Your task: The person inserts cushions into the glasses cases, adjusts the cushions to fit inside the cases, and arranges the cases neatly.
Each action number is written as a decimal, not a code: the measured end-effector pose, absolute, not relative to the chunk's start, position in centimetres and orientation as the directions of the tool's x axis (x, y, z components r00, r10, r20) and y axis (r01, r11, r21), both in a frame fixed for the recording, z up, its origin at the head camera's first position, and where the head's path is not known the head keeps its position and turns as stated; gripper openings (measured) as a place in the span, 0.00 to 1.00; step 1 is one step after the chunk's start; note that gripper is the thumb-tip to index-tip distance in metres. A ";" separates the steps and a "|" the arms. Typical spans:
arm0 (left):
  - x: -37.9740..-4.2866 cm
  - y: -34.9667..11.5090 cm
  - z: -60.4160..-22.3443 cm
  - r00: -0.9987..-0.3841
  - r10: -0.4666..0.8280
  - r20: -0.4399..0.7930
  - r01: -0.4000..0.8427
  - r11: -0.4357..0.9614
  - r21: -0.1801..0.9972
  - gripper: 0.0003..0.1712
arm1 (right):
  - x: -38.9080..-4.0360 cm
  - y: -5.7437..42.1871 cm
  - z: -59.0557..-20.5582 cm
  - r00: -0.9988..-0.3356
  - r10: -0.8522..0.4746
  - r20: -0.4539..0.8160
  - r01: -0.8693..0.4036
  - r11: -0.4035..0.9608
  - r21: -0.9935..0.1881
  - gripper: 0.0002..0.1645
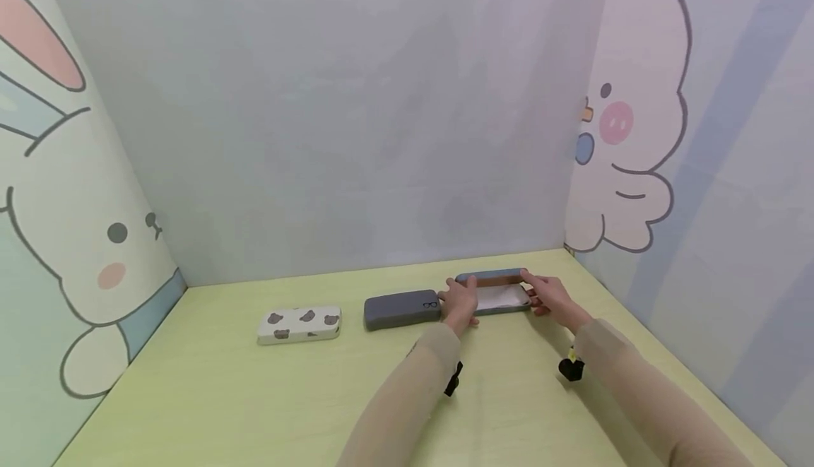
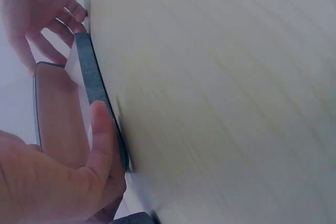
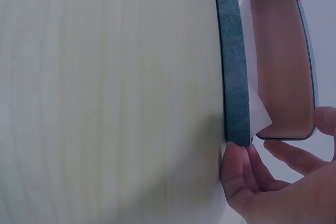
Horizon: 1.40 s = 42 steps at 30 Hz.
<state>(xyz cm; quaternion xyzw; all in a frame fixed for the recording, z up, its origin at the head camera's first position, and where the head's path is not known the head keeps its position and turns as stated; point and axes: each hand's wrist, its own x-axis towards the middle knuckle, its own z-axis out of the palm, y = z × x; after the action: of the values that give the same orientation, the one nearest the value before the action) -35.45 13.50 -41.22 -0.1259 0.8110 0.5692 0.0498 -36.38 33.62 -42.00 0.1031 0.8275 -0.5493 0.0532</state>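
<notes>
A blue glasses case [image 1: 505,309] with a brown-lined lid [image 1: 496,280] lies open at the back right of the table. White paper or cloth [image 1: 499,297] lies inside its base. My left hand [image 1: 461,302] grips the left end, its thumb against the front wall in the left wrist view. On the right end, my right hand [image 1: 555,299] holds the case. In the right wrist view its thumb and index finger [image 3: 294,155] are at the raised lid, while the other fingers touch the base's end. The left hand's far fingers are partly hidden.
Left of the blue case lies a closed dark grey glasses case [image 1: 400,310] with a small glasses print, close to my left hand. Farther left is a white case [image 1: 302,325] with brown bear prints. Cloth walls [image 1: 356,135] border the yellow-green table [image 1: 210,396].
</notes>
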 end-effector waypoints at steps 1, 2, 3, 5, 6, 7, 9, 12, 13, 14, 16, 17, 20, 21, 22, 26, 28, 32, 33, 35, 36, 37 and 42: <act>-35.5 13.5 -41.2 -0.965 -0.146 -0.220 -0.256 0.320 0.912 0.41 | -36.3 33.7 -41.9 -0.975 0.101 -0.197 0.221 0.381 -0.898 0.46; -35.5 13.6 -41.3 -0.966 -0.144 -0.214 -0.250 0.318 0.915 0.41 | -36.2 33.8 -41.9 -0.978 0.089 -0.190 0.210 0.383 -0.900 0.46; -35.5 13.6 -41.3 -0.968 -0.142 -0.208 -0.244 0.316 0.917 0.41 | -36.1 33.8 -41.8 -0.980 0.077 -0.185 0.200 0.384 -0.901 0.46; -35.5 13.6 -41.4 -0.971 -0.133 -0.196 -0.229 0.315 0.921 0.40 | -35.8 34.0 -41.7 -0.983 0.055 -0.175 0.183 0.388 -0.903 0.45; -35.5 13.6 -41.5 -0.973 -0.129 -0.192 -0.224 0.316 0.922 0.39 | -35.7 34.1 -41.7 -0.985 0.041 -0.166 0.169 0.387 -0.907 0.44; -35.5 13.6 -41.5 -0.974 -0.124 -0.188 -0.218 0.318 0.923 0.39 | -35.6 34.2 -41.6 -0.987 0.027 -0.159 0.157 0.384 -0.910 0.44; -35.5 13.6 -41.5 -0.977 -0.116 -0.181 -0.210 0.327 0.921 0.38 | -35.4 34.4 -41.6 -0.989 0.005 -0.150 0.140 0.391 -0.910 0.43; -35.4 13.7 -41.4 -0.979 -0.106 -0.173 -0.199 0.343 0.918 0.36 | -35.4 34.8 -41.7 -0.989 -0.009 -0.147 0.131 0.402 -0.906 0.43; -35.4 13.7 -41.3 -0.980 -0.101 -0.170 -0.195 0.347 0.917 0.36 | -35.4 34.9 -41.8 -0.990 -0.013 -0.143 0.126 0.404 -0.906 0.43; -35.3 13.7 -41.2 -0.981 -0.097 -0.167 -0.191 0.350 0.917 0.36 | -35.4 35.0 -41.9 -0.991 -0.020 -0.135 0.115 0.408 -0.906 0.42; -35.1 13.7 -41.1 -0.984 -0.090 -0.153 -0.175 0.347 0.921 0.35 | -35.5 35.3 -42.2 -0.993 -0.022 -0.120 0.100 0.411 -0.906 0.40; -35.0 13.7 -41.1 -0.986 -0.088 -0.141 -0.164 0.356 0.920 0.34 | -35.5 35.3 -42.4 -0.993 -0.027 -0.113 0.091 0.415 -0.905 0.39; -34.6 13.4 -41.1 -0.991 -0.083 -0.105 -0.130 0.422 0.897 0.29 | -35.4 35.5 -43.0 -0.995 -0.039 -0.089 0.063 0.428 -0.901 0.36; -34.5 13.3 -41.0 -0.993 -0.078 -0.089 -0.115 0.450 0.886 0.27 | -35.3 35.6 -43.2 -0.996 -0.036 -0.082 0.059 0.433 -0.900 0.36; -34.4 13.2 -41.0 -0.994 -0.076 -0.076 -0.103 0.480 0.871 0.25 | -35.2 35.6 -43.3 -0.997 -0.038 -0.074 0.050 0.437 -0.898 0.35; -34.3 12.8 -40.8 -0.997 -0.054 -0.050 -0.071 0.530 0.845 0.21 | -35.1 35.5 -43.6 -0.998 -0.044 -0.049 0.024 0.445 -0.895 0.30; -34.3 12.7 -40.8 -0.998 -0.041 -0.051 -0.065 0.537 0.841 0.22 | -35.1 35.5 -43.5 -0.998 -0.048 -0.051 0.025 0.445 -0.895 0.26; -34.3 12.5 -40.9 -0.998 -0.018 -0.059 -0.059 0.535 0.843 0.23 | -35.1 35.3 -43.4 -0.997 -0.052 -0.063 0.031 0.477 -0.878 0.24; -34.3 12.3 -40.9 -0.998 -0.012 -0.061 -0.058 0.533 0.844 0.23 | -35.2 35.2 -43.4 -0.997 -0.051 -0.060 0.026 0.495 -0.868 0.24; -34.5 11.9 -40.9 -0.998 0.017 -0.066 -0.048 0.522 0.852 0.22 | -35.2 34.9 -43.3 -0.998 -0.044 -0.055 0.023 0.544 -0.839 0.24; -34.6 11.6 -40.9 -0.997 0.038 -0.072 -0.042 0.517 0.855 0.20 | -35.3 34.7 -43.2 -0.998 -0.033 -0.047 0.020 0.575 -0.818 0.25; -34.6 11.2 -40.9 -0.995 0.069 -0.077 -0.032 0.506 0.862 0.18 | -35.3 34.5 -43.0 -0.999 -0.021 -0.036 0.016 0.608 -0.794 0.26; -34.5 8.2 -40.1 -0.960 0.276 -0.053 0.097 0.503 0.859 0.17 | -34.7 33.1 -41.5 -0.996 -0.020 0.089 -0.074 0.752 -0.655 0.31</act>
<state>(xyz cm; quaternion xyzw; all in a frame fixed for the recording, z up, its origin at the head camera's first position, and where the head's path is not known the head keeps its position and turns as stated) -34.54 8.22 -40.05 0.1082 0.8620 0.4866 0.0919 -34.66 33.14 -41.49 -0.0251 0.9352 -0.3513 -0.0379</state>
